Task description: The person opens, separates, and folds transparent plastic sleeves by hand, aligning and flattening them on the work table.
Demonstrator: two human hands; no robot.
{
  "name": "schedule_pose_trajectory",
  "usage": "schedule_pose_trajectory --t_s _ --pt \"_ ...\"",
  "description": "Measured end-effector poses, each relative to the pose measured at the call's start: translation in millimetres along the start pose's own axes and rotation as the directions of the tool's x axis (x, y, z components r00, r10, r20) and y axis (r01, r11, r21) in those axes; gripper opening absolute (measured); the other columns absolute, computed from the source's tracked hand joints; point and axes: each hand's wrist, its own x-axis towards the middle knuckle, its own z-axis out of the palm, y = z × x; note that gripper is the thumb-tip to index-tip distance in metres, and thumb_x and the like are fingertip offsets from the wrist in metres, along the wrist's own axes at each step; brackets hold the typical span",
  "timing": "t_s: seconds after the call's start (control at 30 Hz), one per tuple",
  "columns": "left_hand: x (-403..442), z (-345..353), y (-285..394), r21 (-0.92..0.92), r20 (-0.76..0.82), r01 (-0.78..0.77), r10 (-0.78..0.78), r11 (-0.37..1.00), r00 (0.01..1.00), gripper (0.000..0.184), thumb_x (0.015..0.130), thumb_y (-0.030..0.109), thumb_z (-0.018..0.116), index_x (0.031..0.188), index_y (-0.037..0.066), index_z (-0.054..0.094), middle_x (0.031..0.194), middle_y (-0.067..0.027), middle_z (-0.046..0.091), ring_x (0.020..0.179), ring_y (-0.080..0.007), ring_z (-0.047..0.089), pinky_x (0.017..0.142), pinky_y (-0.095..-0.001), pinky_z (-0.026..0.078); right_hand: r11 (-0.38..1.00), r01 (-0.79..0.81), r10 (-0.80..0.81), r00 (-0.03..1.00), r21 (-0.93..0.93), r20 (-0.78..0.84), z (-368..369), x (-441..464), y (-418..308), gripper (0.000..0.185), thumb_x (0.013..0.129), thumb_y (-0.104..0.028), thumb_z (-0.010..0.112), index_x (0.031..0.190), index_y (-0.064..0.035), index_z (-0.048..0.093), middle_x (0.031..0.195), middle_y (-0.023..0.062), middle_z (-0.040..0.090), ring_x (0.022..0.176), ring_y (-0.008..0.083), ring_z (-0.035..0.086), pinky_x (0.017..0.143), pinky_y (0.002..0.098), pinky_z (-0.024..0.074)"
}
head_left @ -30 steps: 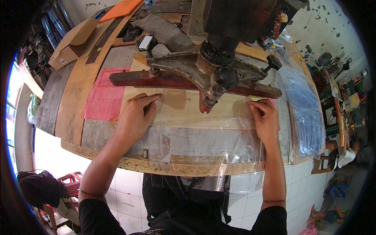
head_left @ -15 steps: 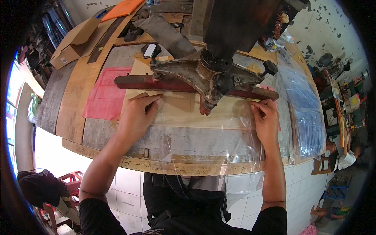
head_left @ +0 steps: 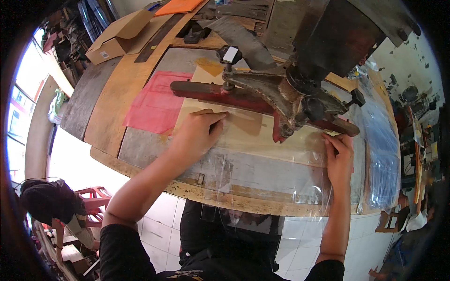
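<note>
Spread right here, a clear plastic sheet [head_left: 262,182], thin and glossy, see-through enough to show the cream sheet [head_left: 243,133] beneath. Pinched near the far corners, at one side by the left hand [head_left: 197,133], at the other by the right hand [head_left: 340,152]. Runs toward the wearer, rippled with soft folds and catching bright streaks of light, then drops loosely over the near edge of the table [head_left: 243,199]. And under that film, lying flat on the grey tabletop [head_left: 267,171], smooth and pale, reaches in below the red bar [head_left: 248,102], partly hidden there.
</note>
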Motion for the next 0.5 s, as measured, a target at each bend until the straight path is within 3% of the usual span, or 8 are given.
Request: schedule_pose_trajectory --t_s 0.13,0.2,0.43,0.5 --pt "0 -1 1 -0.004 0.017 0.033 -0.033 0.999 0.999 0.028 0.096 0.011 0.064 0.119 -0.002 0.074 0.097 -0.0260 0.070 0.090 -0.0441 0.068 0.082 -0.0471 0.053 0.996 -0.092 0.091 0.996 0.022 0.017 -1 0 -8 0.020 0.098 -0.003 0.068 0.114 -0.0025 0.079 0.100 0.0115 0.061 0.095 0.0268 0.060 0.085 0.0366 0.0493" --pt "1 -2 6 -0.001 0.026 0.091 -0.091 0.996 0.996 0.026 0.093 0.008 0.068 0.116 -0.002 0.076 0.102 -0.0222 0.072 0.096 -0.0420 0.069 0.087 -0.0447 0.054 0.996 -0.091 0.091 0.996 0.007 0.018 0 -1 -5 0.020 0.099 -0.003 0.068 0.115 -0.0026 0.079 0.101 0.0113 0.060 0.095 0.0263 0.060 0.085 0.0359 0.0493" --pt "2 -1 3 -0.003 0.021 0.093 -0.093 0.996 0.995 0.027 0.092 0.006 0.067 0.116 -0.002 0.076 0.101 -0.0230 0.072 0.097 -0.0414 0.069 0.088 -0.0447 0.054 0.999 -0.029 0.028 0.999 -0.027 -0.028 4 -3 6 0.021 0.098 -0.002 0.068 0.116 -0.0029 0.079 0.104 0.0124 0.062 0.097 0.0271 0.061 0.087 0.0368 0.0500" --pt "3 -2 4 -0.007 0.027 0.075 -0.075 0.997 0.997 0.027 0.095 0.009 0.065 0.118 -0.001 0.075 0.097 -0.0244 0.070 0.090 -0.0437 0.068 0.082 -0.0475 0.053 0.999 -0.016 0.014 1.000 -0.044 -0.027 3 -2 6 0.021 0.098 -0.002 0.068 0.115 -0.0029 0.079 0.104 0.0127 0.063 0.098 0.0279 0.062 0.087 0.0375 0.0501"
